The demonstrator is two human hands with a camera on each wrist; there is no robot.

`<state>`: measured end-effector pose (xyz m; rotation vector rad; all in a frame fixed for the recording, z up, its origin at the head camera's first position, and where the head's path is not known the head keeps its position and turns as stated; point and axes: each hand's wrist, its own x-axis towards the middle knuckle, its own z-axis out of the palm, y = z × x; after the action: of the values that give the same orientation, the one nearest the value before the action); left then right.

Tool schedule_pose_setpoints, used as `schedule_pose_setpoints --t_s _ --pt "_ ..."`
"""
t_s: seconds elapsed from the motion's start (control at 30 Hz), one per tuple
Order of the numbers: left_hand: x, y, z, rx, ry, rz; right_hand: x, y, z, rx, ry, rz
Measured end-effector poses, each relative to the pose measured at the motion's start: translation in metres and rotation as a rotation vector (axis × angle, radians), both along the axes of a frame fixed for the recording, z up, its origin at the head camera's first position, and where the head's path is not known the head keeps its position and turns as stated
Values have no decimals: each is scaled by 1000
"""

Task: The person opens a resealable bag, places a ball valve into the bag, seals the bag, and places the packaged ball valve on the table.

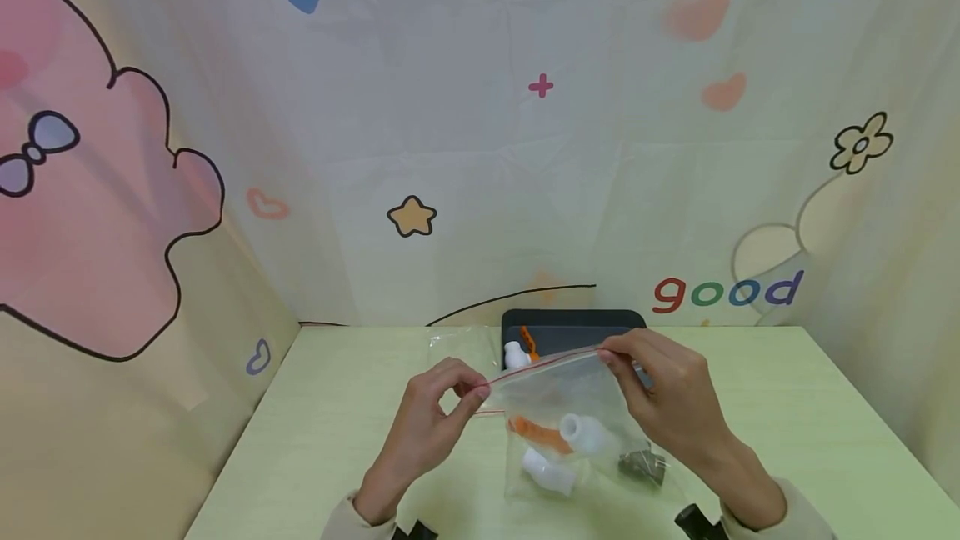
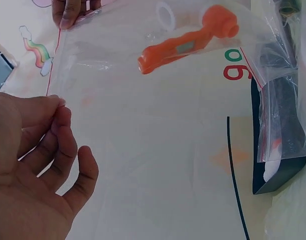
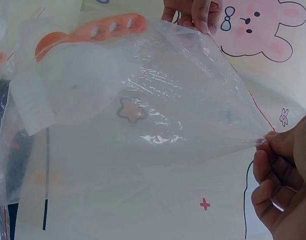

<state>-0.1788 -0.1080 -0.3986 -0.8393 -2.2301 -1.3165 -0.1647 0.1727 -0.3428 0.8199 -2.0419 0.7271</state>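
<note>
A clear zip bag (image 1: pixel 555 386) with a red seal line is stretched between both hands, its body hanging over the table. My left hand (image 1: pixel 433 411) pinches the left end of the bag's top edge between thumb and forefinger. The right end is pinched by my right hand (image 1: pixel 667 390), which sits slightly higher. Inside the bag are an orange plastic piece (image 2: pixel 182 47) with a rounded head and slotted handle, a white tubular piece (image 1: pixel 588 434) and another white piece (image 1: pixel 549 472). A dark grey item (image 1: pixel 642 465) shows at the bag's lower right; whether it lies inside is unclear.
Behind the bag, a dark tray (image 1: pixel 573 319) stands at the table's back edge, with a white piece (image 1: pixel 516 355) and an orange piece (image 1: pixel 529 342) in view there. Another clear bag (image 1: pixel 457 344) lies left of the tray. A printed curtain (image 1: pixel 465 107) hangs behind the table.
</note>
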Motion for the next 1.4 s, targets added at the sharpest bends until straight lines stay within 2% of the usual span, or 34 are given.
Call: schedule_pose_setpoints --t_s 0.27,0.5,0.77,1.07,1.4 --pt "-1 7 1 19 -11 -49 2 0 2 -1 -16 1" --pt "-1 12 4 12 69 -37 1 -1 0 -4 33 24" --pt "0 22 8 -3 -6 -74 2 -3 0 -18 47 51" --pt "-3 32 14 15 72 -79 3 -5 -2 -12 45 56" --pt "1 37 19 -35 21 -67 5 -4 -4 3 11 33"
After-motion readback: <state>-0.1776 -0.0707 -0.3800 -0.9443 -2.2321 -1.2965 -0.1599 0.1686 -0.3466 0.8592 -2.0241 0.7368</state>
